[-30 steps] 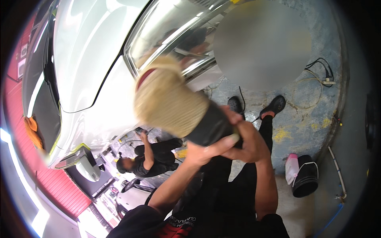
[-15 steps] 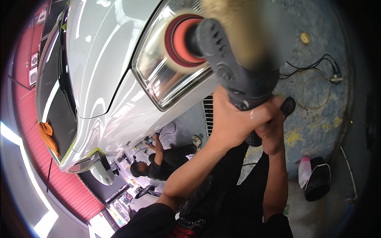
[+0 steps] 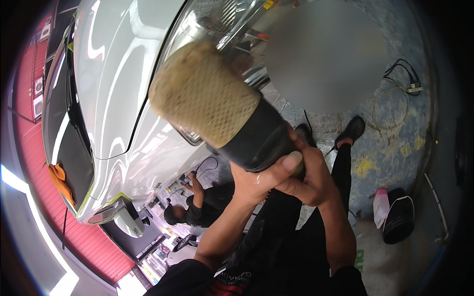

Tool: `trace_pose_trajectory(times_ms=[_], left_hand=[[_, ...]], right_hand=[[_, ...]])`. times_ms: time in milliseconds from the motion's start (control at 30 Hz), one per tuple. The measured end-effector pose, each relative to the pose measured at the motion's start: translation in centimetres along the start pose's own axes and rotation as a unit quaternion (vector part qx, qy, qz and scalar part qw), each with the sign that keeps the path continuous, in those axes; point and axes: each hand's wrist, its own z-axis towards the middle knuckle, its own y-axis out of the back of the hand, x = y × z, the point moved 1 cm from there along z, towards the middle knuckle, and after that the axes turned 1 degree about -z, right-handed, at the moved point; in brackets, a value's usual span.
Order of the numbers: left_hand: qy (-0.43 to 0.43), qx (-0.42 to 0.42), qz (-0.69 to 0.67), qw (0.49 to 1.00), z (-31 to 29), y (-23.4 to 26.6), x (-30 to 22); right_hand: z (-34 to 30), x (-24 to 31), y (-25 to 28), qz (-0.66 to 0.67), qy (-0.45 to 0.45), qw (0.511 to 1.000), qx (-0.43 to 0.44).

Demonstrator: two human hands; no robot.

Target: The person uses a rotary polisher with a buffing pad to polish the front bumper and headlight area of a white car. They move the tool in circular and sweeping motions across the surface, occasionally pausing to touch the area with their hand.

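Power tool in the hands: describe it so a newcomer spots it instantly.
Start with the white car at upper left. Partly hiding its headlight is the power tool, gripped in the left hand and right hand. Its bulky tan, crosshatched end sets it apart from the smooth, glossy car.

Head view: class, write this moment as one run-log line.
left hand: gripping tan-and-black tool; right hand: gripping same tool; headlight: partly hidden; orange cloth: on car

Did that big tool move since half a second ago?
Yes: the tool swung left and down; its tan end now hides part of the left edge of the headlight.
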Motion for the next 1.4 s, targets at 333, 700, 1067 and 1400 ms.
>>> trace_pose_trajectory(times_ms=[333,700,1067,1400], left_hand=[[-0.041,-0.016,-0.087,0.995,-2.5,2.7,0.7],[-0.077,-0.067,-0.091,0.991,-2.9,1.7,1.1],[-0.099,-0.047,-0.169,0.980,-2.4,1.4,0.1],[-0.101,-0.052,-0.161,0.980,-1.8,0.7,-0.6]], right_hand=[[-0.7,-0.5,-2.2,-0.088,0.003,0.995,0.036],[0.3,2.2,-0.8,-0.197,0.013,0.977,0.078],[1.2,6.1,-0.7,-0.218,-0.051,0.969,0.101],[1.3,6.3,-0.7,-0.220,-0.057,0.969,0.099]])
